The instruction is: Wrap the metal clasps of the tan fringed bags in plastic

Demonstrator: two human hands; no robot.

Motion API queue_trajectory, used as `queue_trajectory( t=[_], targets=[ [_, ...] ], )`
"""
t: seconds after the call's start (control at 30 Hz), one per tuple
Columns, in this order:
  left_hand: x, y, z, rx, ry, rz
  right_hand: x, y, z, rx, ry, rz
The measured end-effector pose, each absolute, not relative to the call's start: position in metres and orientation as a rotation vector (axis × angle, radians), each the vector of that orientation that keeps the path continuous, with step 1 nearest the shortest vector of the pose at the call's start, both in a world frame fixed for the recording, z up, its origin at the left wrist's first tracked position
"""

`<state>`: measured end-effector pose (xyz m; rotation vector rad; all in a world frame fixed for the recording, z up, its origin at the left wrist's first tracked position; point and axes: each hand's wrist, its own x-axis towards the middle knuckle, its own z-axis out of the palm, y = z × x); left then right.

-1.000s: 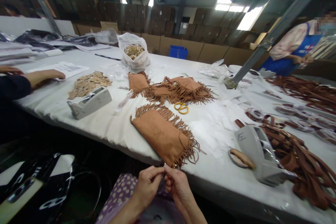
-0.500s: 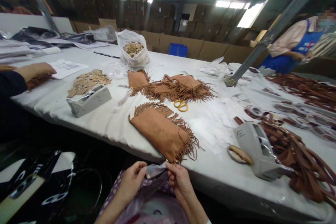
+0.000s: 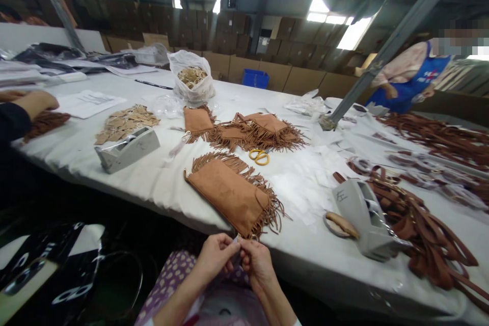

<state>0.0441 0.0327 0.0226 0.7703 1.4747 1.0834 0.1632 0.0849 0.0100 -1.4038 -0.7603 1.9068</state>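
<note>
nearest to the body are the left grip (image 3: 216,254) and the right grip (image 3: 257,261), which meet with their fingertips at the front edge of the bench (image 3: 162,186). both are closed in a pinch around a small pale piece (image 3: 236,239); what this piece is, i cannot tell. the brown bag (image 3: 227,193) lies flat on the bench directly beyond them, with its near corner just at the fingertips. its long axis goes at a slant, from the far left to the near right, so this corner belongs to the right end, where the fringe (image 3: 273,219) hangs out. both grips are close to the corner, but the right grip is a little nearer to that end; the left end points away from both. well to the right stands one tape dispenser (image 3: 361,219). farther, beyond the bag, lie the yellow scissors (image 3: 258,156), and behind these a pile (image 3: 263,130) of similar fringed bags. a white sack (image 3: 193,96) stands farthest on the bench.
</note>
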Motion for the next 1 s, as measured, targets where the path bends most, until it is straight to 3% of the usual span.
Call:
queue_trajectory(
  t=[0.3,0.43,0.53,0.6,0.73,1.0],
  targets=[
    [0.055,0.037,0.012,0.651,1.447,1.134,0.186,0.084,0.013,-1.342,-1.112,1.942],
    [0.056,0.032,0.003,0.707,1.472,1.072,0.269,0.118,0.040,-1.532,-1.355,1.199],
    [0.054,0.031,-0.009,0.724,1.475,1.055,0.364,0.153,0.074,-1.631,-1.189,0.449],
    [0.055,0.031,-0.015,0.723,1.476,1.056,0.420,0.176,0.094,-1.728,-1.121,0.206],
    [0.055,0.029,-0.023,0.716,1.484,1.014,0.475,0.211,0.109,-1.884,-1.266,0.346],
    [0.054,0.030,-0.024,0.744,1.468,1.056,0.478,0.233,0.105,-1.848,-1.287,0.623]
  ],
)
